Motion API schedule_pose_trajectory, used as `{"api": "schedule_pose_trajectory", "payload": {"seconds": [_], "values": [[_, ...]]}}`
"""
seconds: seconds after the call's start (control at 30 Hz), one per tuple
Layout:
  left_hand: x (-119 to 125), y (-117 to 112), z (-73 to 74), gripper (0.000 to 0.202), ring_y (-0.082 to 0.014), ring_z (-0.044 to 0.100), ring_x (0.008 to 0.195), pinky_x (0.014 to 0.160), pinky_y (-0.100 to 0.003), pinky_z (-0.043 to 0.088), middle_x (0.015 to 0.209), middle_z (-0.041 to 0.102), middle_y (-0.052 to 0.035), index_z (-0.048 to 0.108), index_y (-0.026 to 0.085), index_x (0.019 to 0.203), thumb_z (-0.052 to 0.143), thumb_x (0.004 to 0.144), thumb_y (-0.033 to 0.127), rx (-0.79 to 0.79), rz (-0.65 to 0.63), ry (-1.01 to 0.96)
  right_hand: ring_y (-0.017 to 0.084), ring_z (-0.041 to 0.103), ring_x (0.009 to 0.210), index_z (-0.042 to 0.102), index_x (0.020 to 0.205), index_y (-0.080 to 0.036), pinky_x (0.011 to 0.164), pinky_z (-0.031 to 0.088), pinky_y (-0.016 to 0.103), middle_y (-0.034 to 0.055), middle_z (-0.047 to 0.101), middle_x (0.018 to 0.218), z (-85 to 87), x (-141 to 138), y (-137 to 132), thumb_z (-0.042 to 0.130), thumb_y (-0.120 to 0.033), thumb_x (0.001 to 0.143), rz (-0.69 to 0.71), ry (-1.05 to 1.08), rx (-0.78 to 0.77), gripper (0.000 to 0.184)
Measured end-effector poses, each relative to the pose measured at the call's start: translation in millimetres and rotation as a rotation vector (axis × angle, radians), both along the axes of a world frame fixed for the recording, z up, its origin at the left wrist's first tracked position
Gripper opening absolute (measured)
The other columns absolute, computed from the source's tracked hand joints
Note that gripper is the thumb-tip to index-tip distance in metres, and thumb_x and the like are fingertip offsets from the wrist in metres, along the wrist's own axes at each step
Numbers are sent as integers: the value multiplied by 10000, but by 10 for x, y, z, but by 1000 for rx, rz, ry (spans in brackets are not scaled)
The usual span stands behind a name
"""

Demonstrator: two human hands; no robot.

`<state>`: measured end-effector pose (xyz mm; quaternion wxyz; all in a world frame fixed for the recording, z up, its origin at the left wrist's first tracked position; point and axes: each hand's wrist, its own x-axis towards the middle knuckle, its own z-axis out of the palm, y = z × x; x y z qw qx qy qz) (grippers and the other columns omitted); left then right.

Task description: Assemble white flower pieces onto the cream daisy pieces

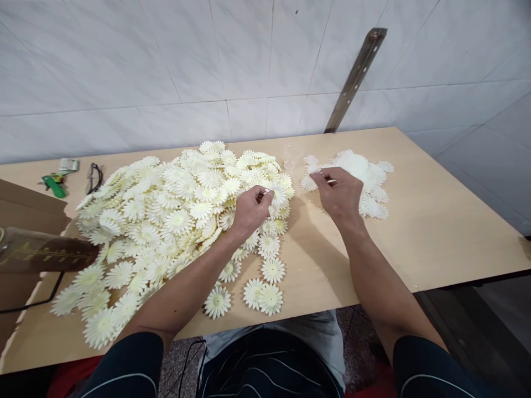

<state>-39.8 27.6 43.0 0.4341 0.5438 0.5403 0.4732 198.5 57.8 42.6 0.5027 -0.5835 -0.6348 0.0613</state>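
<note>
A big heap of cream daisy-shaped flower pieces (174,215) covers the left and middle of the wooden table (435,221). My left hand (250,210) rests on the heap's right edge, fingers pinched on one flower piece (277,194). My right hand (338,193) hovers just right of the heap, thumb and forefinger pinched on something small and pale that I cannot make out. Behind my right hand lies a smaller pile of whiter flower pieces (360,177).
A small clear plastic cup (291,156) stands between the two piles near the wall. A green tool (56,182) and a pair of glasses (94,177) lie at the back left. A brown cardboard box (25,221) sits at the left edge. A metal bracket (357,77) leans up the tiled wall.
</note>
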Motion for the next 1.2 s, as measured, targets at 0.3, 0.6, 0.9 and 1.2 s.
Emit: {"api": "schedule_pose_trajectory", "payload": {"seconds": [0.3, 0.6, 0.9, 1.2], "values": [[6, 6, 12, 255, -117, 567, 434, 461, -233, 387, 530, 615, 37, 691, 213, 741, 783, 905, 384, -22, -12, -8, 467, 585, 1460, 643, 1516, -139, 1161, 510, 725, 289, 589, 1592, -199, 701, 275, 539, -284, 1054, -335, -234, 53, 496], [-6, 1, -7, 350, -122, 604, 465, 475, -226, 415, 540, 619, 30, 698, 211, 763, 828, 905, 503, -12, -59, -39, 214, 659, 680, 776, 989, -222, 611, 577, 365, 55, 715, 824, 24, -244, -105, 667, -849, 957, 348, 233, -325, 638], [36, -10, -13, 170, -101, 563, 463, 467, -231, 403, 617, 646, 50, 698, 215, 877, 790, 906, 355, 35, -76, -87, 128, 419, 514, 529, 625, -250, 502, 335, 305, -43, 475, 539, -87, -511, -169, 805, -927, 750, 497, 359, -561, 742], [37, -21, -19, 115, -89, 594, 477, 468, -220, 436, 705, 701, 26, 709, 198, 871, 756, 929, 287, 22, -112, -113, 140, 440, 519, 578, 645, -247, 505, 301, 300, -30, 525, 529, -15, -523, -205, 791, -962, 718, 412, 297, -551, 749]]}}
